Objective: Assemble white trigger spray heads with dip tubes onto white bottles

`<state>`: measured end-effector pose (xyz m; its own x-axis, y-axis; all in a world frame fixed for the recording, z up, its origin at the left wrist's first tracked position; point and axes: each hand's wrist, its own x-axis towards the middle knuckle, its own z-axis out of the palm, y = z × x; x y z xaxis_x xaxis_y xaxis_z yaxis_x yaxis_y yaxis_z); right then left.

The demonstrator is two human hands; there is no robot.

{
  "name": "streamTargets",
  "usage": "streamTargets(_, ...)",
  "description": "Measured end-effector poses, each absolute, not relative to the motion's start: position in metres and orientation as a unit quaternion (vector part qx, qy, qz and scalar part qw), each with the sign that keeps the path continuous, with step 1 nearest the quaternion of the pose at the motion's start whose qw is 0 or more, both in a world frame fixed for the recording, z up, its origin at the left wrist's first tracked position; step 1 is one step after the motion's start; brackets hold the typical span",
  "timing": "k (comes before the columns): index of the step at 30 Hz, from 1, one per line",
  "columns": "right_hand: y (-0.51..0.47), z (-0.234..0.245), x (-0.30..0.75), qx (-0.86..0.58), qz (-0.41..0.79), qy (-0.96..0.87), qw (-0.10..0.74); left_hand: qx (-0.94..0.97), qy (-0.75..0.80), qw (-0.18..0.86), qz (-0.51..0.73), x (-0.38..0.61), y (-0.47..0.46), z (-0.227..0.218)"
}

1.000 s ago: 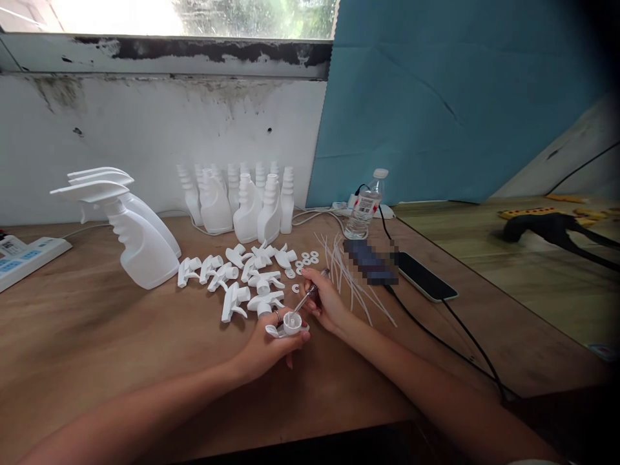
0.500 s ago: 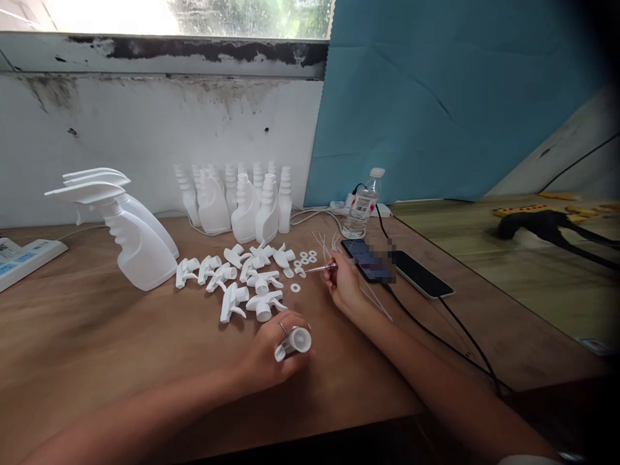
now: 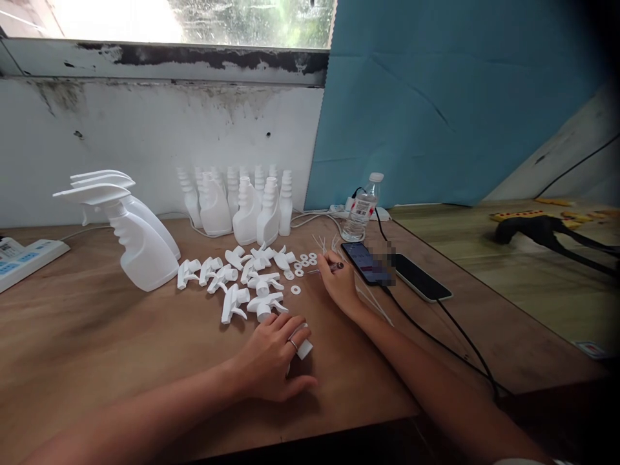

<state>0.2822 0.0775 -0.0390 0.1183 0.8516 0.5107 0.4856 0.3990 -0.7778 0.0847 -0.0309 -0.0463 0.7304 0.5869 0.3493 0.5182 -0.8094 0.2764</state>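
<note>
Palm down near the table's front, my left hand [image 3: 276, 352] has its fingers curled over a white spray trigger head [image 3: 304, 349], with the thumb held apart. Most of that part is hidden under the fingers. My right hand [image 3: 340, 284] pinches a thin-shafted tool with a dark reddish handle [image 3: 336, 266]. The shaft points left, its tip close to small white ring washers [image 3: 299, 272]. One washer [image 3: 295, 290] lies apart from the cluster. Left of these, several white spray trigger heads [image 3: 235, 302] lie scattered on the table.
White bottles without heads [image 3: 246, 213] stand by the wall. Bottles with spray heads [image 3: 145, 258] stand at left, beside a power strip [image 3: 33, 261]. Thin white tubes [image 3: 372, 300], a water bottle [image 3: 358, 216], a lit phone [image 3: 365, 261] and a dark phone [image 3: 421, 278] with cables lie right.
My left hand has turned over, so the trigger head's round opening no longer faces up and the thumb has spread. My right hand has shifted slightly, the tool's tip drawing back from the washers.
</note>
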Motion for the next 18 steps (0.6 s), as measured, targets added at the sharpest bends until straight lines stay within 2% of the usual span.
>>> streamTargets(8, 0.074, -0.039, 0.28, -0.505, 0.198, -0.652, 0.529, 0.918, 0.313, 0.007, 0.243, 0.083, -0.027, -0.052)
streamTargets(12, 0.073, -0.037, 0.28, -0.507, 0.192, -0.645, 0.538, 0.911, 0.329, 0.014, 0.248, 0.082, -0.025, -0.05)
streamTargets(15, 0.074, -0.036, 0.281, -0.504, 0.198, -0.644, 0.54, 0.909, 0.317, 0.019, 0.269, 0.083, -0.017, -0.03)
streamTargets(18, 0.075, -0.038, 0.281, -0.505, 0.195, -0.651, 0.533, 0.882, 0.321, -0.064, 0.34, 0.071, 0.001, 0.018)
